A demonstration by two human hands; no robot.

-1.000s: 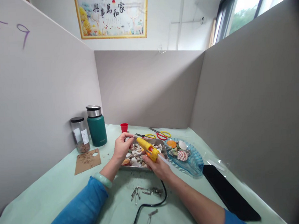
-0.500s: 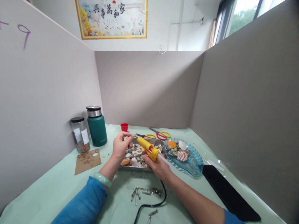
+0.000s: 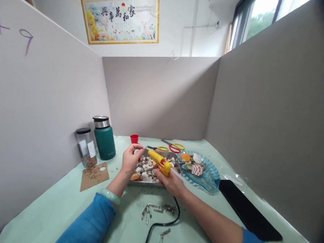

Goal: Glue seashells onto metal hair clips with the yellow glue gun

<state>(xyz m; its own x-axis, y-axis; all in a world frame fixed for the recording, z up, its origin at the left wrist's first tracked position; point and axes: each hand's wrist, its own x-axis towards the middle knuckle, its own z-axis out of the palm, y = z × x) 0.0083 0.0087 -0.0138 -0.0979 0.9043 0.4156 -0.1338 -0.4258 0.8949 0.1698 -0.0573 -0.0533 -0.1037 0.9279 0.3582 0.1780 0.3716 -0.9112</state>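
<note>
A piece too small to identify is pinched by the left hand just ahead of the yellow hot-glue gun, gripped over the shell-filled metal tray by the right hand. In 0.5 s, neither hand has visibly been shifted.

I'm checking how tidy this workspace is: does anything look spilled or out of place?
Slightly. Small brown bits litter the flat tan cardboard piece at the left, looking spilled. Also, one silver metal clip lies apart from the other silver metal clips, with the black cord between them, so it looks stray.
</note>
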